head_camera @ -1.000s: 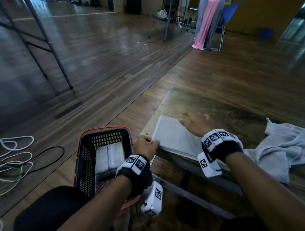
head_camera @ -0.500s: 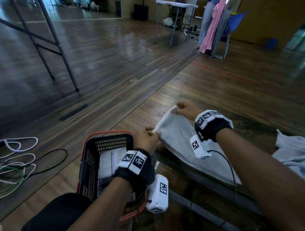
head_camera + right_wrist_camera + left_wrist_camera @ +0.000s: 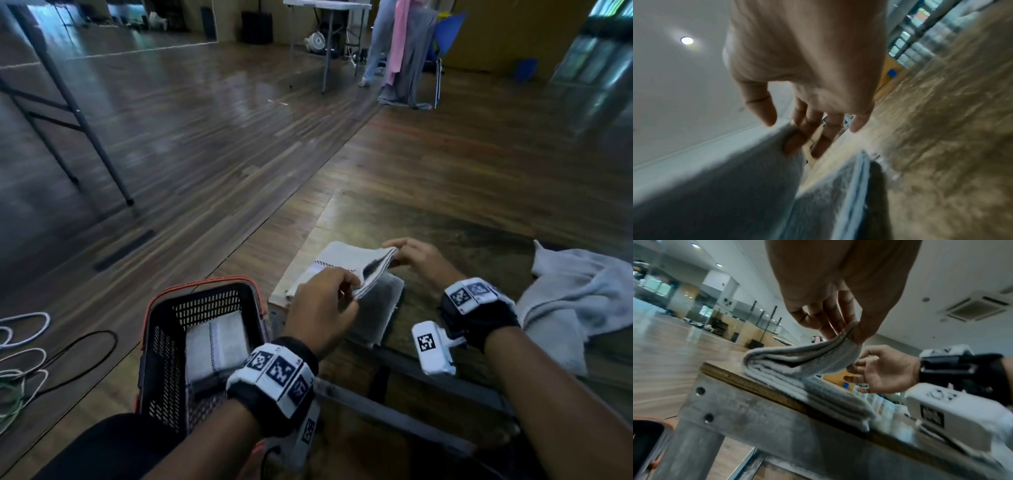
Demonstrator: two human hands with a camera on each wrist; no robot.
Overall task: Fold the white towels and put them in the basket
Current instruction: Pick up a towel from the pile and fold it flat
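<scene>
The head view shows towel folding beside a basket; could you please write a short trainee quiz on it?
1. True or false: the black basket already holds a folded towel.
2. Which hand pinches the near corner of the white towel being folded on the table?
A. left hand
B. right hand
C. neither
3. Fill in: the unfolded towel pile lies to the ____ of the right hand.

Key: 1 true; 2 A; 3 right
</scene>
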